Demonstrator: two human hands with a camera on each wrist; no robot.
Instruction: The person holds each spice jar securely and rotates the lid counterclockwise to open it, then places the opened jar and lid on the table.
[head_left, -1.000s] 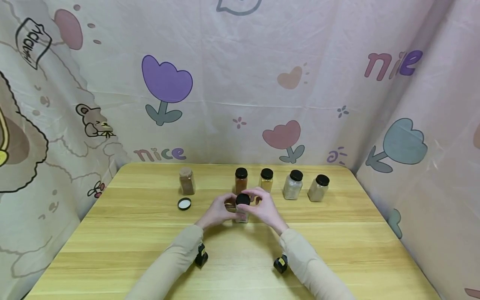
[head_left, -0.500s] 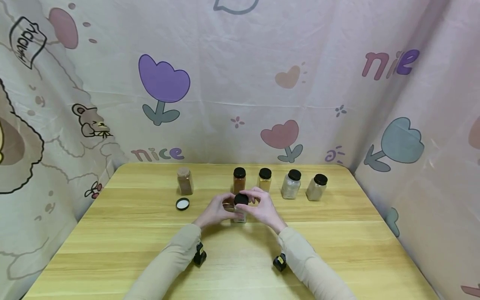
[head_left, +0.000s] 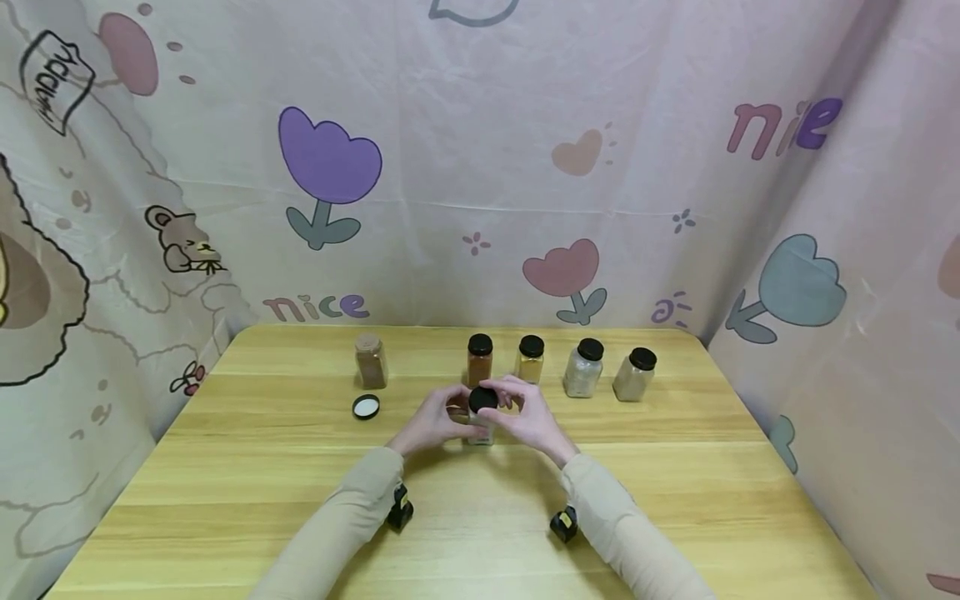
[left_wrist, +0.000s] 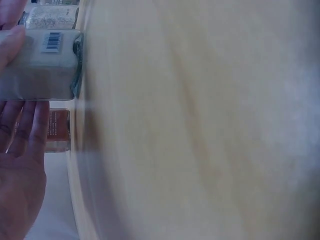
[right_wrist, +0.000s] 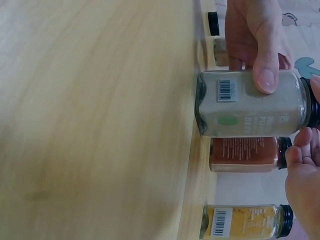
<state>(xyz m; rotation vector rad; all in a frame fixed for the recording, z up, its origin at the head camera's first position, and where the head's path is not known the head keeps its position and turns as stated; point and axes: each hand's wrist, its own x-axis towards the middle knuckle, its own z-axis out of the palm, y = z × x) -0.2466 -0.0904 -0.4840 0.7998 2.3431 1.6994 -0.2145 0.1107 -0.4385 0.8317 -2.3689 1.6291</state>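
Observation:
A square glass spice jar [right_wrist: 235, 105] of pale powder, black-lidded, stands upright on the wooden table in the head view. My left hand [head_left: 435, 422] grips its body from the left, the thumb lying across the near side. At the top, my right hand [head_left: 529, 418] holds the black lid [head_left: 483, 399] between thumb and fingers. The left wrist view shows the jar's barcode label and part of my left palm [left_wrist: 22, 190]. Further left stands a jar of brown powder [head_left: 371, 365] without its black lid. A loose black lid [head_left: 366, 407] lies in front of it, white inside facing up.
Behind my hands stand a jar of red-brown spice [head_left: 480, 362] and a jar of yellow powder [head_left: 531, 360]. To their right are two black-lidded jars, one whitish [head_left: 583, 371] and one greyish beige [head_left: 634, 377]. A printed curtain [head_left: 450, 167] surrounds the table's back and sides.

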